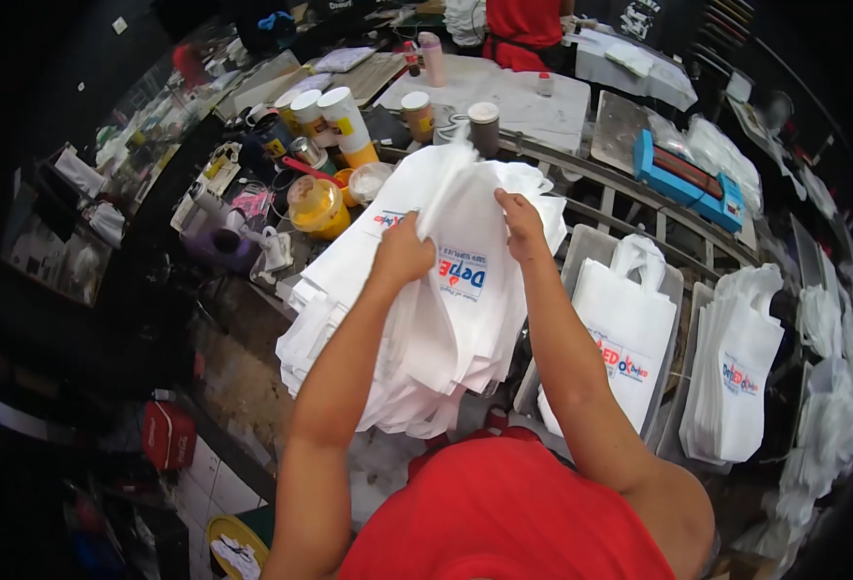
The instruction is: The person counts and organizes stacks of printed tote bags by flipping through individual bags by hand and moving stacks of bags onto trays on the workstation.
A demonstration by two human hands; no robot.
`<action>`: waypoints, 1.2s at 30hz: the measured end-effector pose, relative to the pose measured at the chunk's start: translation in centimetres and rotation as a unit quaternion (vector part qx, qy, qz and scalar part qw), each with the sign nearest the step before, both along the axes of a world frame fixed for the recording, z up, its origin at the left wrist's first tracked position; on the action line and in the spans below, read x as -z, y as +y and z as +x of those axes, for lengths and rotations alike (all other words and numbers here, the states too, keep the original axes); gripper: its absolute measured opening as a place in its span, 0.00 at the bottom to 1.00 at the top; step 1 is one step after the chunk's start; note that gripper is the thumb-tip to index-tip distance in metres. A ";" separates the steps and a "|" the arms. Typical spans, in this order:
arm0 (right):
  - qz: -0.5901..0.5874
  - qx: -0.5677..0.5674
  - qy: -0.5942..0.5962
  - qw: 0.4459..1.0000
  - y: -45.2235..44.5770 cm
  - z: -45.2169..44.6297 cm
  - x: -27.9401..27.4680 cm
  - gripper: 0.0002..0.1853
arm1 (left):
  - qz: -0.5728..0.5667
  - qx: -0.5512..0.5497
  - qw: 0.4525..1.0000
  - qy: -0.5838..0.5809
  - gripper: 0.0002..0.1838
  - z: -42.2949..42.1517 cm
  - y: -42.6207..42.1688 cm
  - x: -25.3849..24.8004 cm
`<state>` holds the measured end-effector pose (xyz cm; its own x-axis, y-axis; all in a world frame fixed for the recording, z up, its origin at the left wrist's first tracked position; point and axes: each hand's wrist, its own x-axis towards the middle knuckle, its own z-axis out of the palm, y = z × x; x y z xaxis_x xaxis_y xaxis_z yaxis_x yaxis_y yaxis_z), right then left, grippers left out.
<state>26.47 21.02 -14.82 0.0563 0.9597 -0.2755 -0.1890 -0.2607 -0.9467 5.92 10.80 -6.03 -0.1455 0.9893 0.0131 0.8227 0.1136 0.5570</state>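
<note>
My left hand (406, 253) is closed on the folded edge of a white printed tote bag (477, 217) in front of me. On the bag's other side, my right hand (522, 226) pinches it near the top between thumb and fingers. Blue and red lettering shows on the bag between my hands. Under and around it lies a thick, fanned pile of similar white bags (325, 333), their lower edges spread unevenly. The bag's top, near the grey-brown jar, looks blurred.
To the right, white bags (624, 300) lie on a board, with another stack (736, 372) beyond. A blue machine (687, 179) sits behind them. Paint tubs (347, 121) and a yellow container (318, 208) stand at left. A person in red (523, 34) is at the back.
</note>
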 end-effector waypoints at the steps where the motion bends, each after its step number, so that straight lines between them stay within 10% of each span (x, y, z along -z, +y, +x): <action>1: 0.001 0.000 0.001 1.000 0.2 -0.3 0.4 0.23 | -0.035 -0.002 0.999 -0.004 0.34 1.0 -0.3 -0.3; 4: 0.141 0.041 -0.423 0.894 -2.1 -1.4 -2.0 0.25 | -0.018 0.001 1.000 0.016 0.28 2.2 0.2 1.9; 9: 0.102 -0.059 -0.386 0.915 -1.4 -0.1 1.2 0.27 | -0.013 -0.003 1.000 -0.020 0.27 2.6 -0.1 0.8; 11: 0.008 -0.098 0.056 0.994 -4.2 -1.4 -1.1 0.28 | -0.009 0.005 1.000 -0.020 0.28 2.2 0.0 0.9; 13: -0.010 -0.140 0.261 0.955 -5.9 -3.0 -2.5 0.29 | -0.002 0.031 0.997 -0.068 0.34 2.4 -0.1 1.1; 17: -0.010 -0.247 0.301 0.921 -3.3 -1.5 -0.5 0.35 | 0.012 -0.013 1.000 -0.009 0.34 0.4 1.2 2.1; 18: 0.089 -0.121 -0.114 0.982 -1.8 -0.8 1.1 0.37 | 0.002 -0.006 1.000 -0.026 0.33 0.2 1.0 0.8; 19: 0.170 0.030 -0.506 0.845 -1.1 0.0 2.1 0.39 | 0.001 -0.006 1.000 -0.027 0.33 -0.3 1.1 0.7; 31: 0.036 0.004 -0.596 0.803 -0.1 2.1 1.3 0.18 | 0.040 -0.002 0.999 -0.036 0.30 -2.2 1.9 -1.4; 36: 0.243 0.170 -0.503 0.812 -1.8 0.6 1.6 0.12 | 0.037 -0.002 0.998 -0.052 0.30 -2.0 1.7 -1.2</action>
<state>27.10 19.20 -16.45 0.3019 0.8236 0.4801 0.7613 0.0948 -0.6414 3.97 12.54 -4.88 -0.1546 0.9855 0.0703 0.7602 0.0732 0.6456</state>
